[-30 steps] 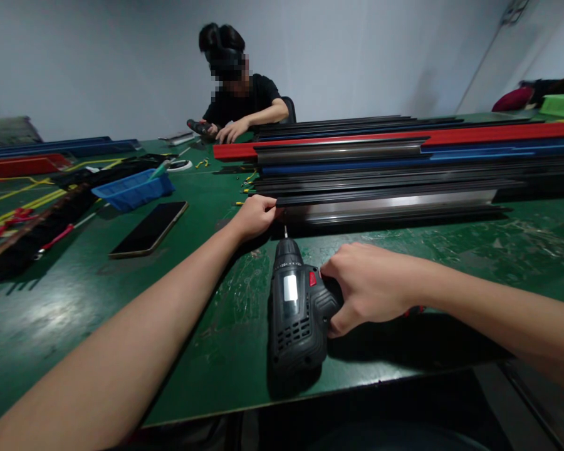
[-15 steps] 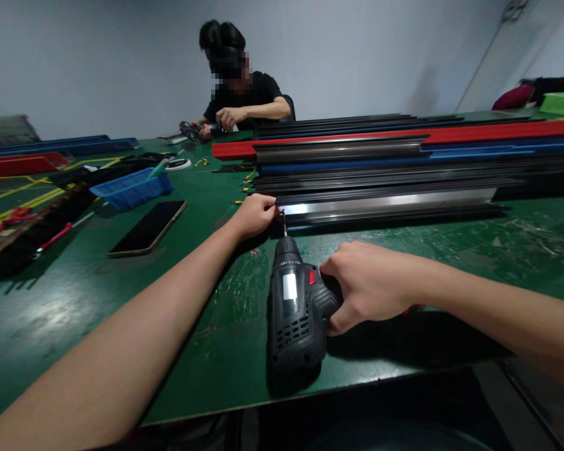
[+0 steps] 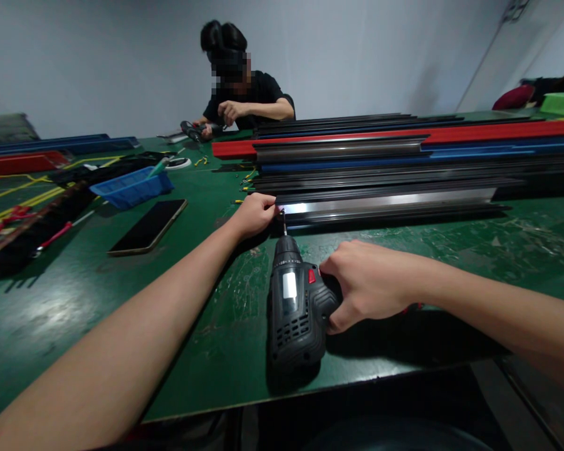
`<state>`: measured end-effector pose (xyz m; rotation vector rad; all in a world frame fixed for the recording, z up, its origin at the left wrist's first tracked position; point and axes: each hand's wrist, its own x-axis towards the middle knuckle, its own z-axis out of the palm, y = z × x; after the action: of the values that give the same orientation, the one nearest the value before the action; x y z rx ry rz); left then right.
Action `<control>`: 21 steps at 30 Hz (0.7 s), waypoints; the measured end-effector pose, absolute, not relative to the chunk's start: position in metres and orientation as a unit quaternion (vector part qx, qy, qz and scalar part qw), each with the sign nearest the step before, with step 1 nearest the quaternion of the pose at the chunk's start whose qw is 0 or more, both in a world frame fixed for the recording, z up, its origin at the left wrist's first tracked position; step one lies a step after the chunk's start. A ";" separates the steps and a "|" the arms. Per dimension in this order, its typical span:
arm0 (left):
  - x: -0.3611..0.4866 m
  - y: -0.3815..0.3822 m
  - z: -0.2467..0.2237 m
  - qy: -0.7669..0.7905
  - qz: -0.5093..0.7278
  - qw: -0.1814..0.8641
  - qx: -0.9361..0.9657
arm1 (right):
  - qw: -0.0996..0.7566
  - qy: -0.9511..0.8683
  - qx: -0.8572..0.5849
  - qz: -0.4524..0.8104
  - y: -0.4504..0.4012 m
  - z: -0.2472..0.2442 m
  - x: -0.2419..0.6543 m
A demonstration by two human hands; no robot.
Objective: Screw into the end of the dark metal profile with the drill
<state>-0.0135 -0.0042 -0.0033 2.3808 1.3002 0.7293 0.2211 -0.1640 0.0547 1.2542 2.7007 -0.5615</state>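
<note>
The place looks like a workshop or small assembly room. A broad green worktable (image 3: 521,241), its surface scratched and scuffed, carries long channel-shaped profiles (image 3: 385,203) in black, silver, red and blue, piled side by side. A cordless drill (image 3: 297,319) is at work against the nearest one. To the left lie a red-handled screwdriver (image 3: 59,238), yellow strips (image 3: 44,199) and a blue plastic bin (image 3: 131,191). Across the table, a co-worker (image 3: 266,91) bends over a dark tool (image 3: 191,131), before a plain pale wall (image 3: 357,56).
</note>
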 end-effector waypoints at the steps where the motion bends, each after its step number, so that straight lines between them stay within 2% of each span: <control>1: -0.013 -0.004 -0.003 0.457 0.257 0.165 0.836 | 0.054 0.890 0.413 -0.185 -0.164 0.055 0.221; 9: -0.012 -0.006 -0.001 0.445 0.265 0.165 0.839 | 0.053 0.892 0.416 -0.168 -0.165 0.055 0.220; 13: -0.012 -0.006 -0.001 0.447 0.264 0.167 0.838 | 0.052 0.904 0.409 -0.117 -0.170 0.051 0.221; 18: -0.012 -0.005 -0.002 0.449 0.263 0.179 0.835 | -0.018 0.924 0.377 -0.053 -0.179 0.044 0.223; 21: -0.013 -0.005 -0.002 0.449 0.263 0.182 0.834 | -0.031 0.940 0.337 -0.047 -0.188 0.042 0.224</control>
<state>-0.0127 -0.0047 -0.0025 2.3546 1.2679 0.7436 0.2240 -0.1876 0.0416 1.0790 3.0133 -0.1496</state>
